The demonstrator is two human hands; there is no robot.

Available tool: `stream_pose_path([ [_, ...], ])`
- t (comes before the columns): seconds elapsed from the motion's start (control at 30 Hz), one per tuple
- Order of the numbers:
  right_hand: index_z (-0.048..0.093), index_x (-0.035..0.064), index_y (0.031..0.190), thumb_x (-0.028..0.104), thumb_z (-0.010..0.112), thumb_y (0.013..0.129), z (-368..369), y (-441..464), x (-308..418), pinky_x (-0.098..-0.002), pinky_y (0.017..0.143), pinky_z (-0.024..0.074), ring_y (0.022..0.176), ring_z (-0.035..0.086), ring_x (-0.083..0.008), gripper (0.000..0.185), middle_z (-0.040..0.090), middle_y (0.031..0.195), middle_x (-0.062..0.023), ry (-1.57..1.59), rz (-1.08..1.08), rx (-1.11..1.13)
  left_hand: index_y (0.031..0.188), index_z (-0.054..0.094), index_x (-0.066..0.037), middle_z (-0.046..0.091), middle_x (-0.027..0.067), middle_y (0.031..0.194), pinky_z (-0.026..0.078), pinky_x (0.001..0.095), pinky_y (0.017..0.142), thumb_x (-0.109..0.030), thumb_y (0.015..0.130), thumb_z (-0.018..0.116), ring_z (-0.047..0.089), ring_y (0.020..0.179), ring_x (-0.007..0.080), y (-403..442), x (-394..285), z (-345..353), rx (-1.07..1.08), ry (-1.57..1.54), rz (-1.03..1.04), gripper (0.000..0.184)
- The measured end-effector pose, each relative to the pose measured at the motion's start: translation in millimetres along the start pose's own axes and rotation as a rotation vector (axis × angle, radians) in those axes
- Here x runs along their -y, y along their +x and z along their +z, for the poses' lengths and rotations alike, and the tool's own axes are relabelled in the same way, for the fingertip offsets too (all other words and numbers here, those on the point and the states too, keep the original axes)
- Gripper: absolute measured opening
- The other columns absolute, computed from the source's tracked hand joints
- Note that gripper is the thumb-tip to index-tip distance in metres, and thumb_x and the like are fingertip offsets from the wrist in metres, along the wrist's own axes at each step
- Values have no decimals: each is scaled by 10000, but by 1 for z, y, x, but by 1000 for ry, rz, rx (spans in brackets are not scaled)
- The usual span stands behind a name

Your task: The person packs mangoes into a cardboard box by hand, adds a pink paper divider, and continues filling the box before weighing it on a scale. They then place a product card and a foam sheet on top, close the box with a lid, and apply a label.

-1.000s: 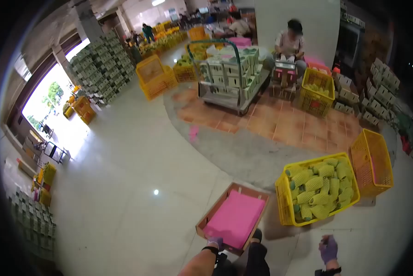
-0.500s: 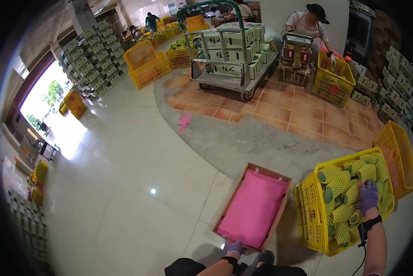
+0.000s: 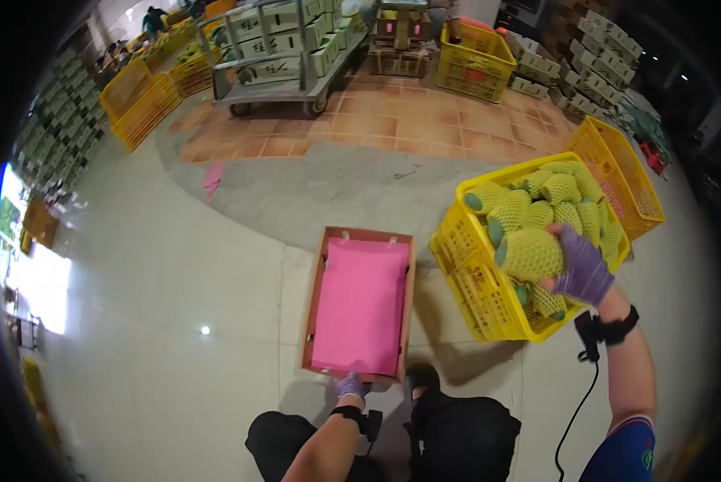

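My right hand (image 3: 583,267), in a purple glove, is closed around a green mango in a yellow foam net (image 3: 531,254). It holds the fruit over the near part of a yellow plastic crate (image 3: 489,299). More net-wrapped mangoes (image 3: 568,186) fill that crate. On the floor to its left lies an open cardboard box (image 3: 316,301), its inside covered by a pink sheet (image 3: 360,301). My left hand (image 3: 351,386), also gloved in purple, grips the near edge of this box; some of its fingers are hidden.
An orange-yellow crate (image 3: 638,205) stands behind the full one. Farther back are a trolley (image 3: 328,84) loaded with printed cartons, another yellow crate (image 3: 475,68) and stacked cartons (image 3: 602,48). A pink scrap (image 3: 213,180) lies on the floor.
My right hand has picked up a mango from among the others in the crate. My left hand remains at the box's near edge. The view has tilted down and turned right.
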State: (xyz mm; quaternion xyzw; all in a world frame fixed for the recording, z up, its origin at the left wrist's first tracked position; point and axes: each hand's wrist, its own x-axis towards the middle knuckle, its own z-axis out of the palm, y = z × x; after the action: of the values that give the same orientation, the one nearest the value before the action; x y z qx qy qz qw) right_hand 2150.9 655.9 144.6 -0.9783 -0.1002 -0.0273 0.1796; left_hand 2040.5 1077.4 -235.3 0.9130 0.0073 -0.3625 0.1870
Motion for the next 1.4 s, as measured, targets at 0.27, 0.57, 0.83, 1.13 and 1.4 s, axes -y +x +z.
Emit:
stream_pose_path([
  [0.27,520,85,1197,272,832,578,147,-5,85,-448,990,371,1078,601,-273,718,628,1101,-116,-263,-335,489,1174,546,-61,659,147,1033,522,361,796,-351,781,778,643,927,250,-72,-66,-123,-234,-596,266,541],
  [0.57,369,127,1374,357,786,709,292,-29,93,-438,969,437,1061,598,-312,818,628,1050,-176,3,183,164,1274,420,-121,554,157,1200,476,366,935,-270,719,785,590,1098,279,9,-34,-157,102,-593,277,682],
  [0.83,158,235,1512,236,678,798,345,-26,55,-444,861,507,959,648,-364,883,654,1064,-203,61,456,620,1503,222,-302,468,208,1336,473,405,961,-375,819,657,535,1189,358,28,-46,-119,11,403,31,813],
  [1.13,248,225,1486,217,629,826,320,-55,35,-437,874,500,1033,628,-330,762,632,1144,-176,37,484,718,1494,256,-304,474,193,1356,441,440,998,-358,758,644,544,1182,367,54,-80,-95,256,403,88,834],
  [1.4,609,93,1124,78,620,766,140,20,-9,-407,848,486,968,599,-282,358,636,1051,-89,-321,70,-256,1497,240,-287,444,221,1384,415,437,1037,-356,762,657,519,1226,366,63,-68,-96,315,381,33,848],
])
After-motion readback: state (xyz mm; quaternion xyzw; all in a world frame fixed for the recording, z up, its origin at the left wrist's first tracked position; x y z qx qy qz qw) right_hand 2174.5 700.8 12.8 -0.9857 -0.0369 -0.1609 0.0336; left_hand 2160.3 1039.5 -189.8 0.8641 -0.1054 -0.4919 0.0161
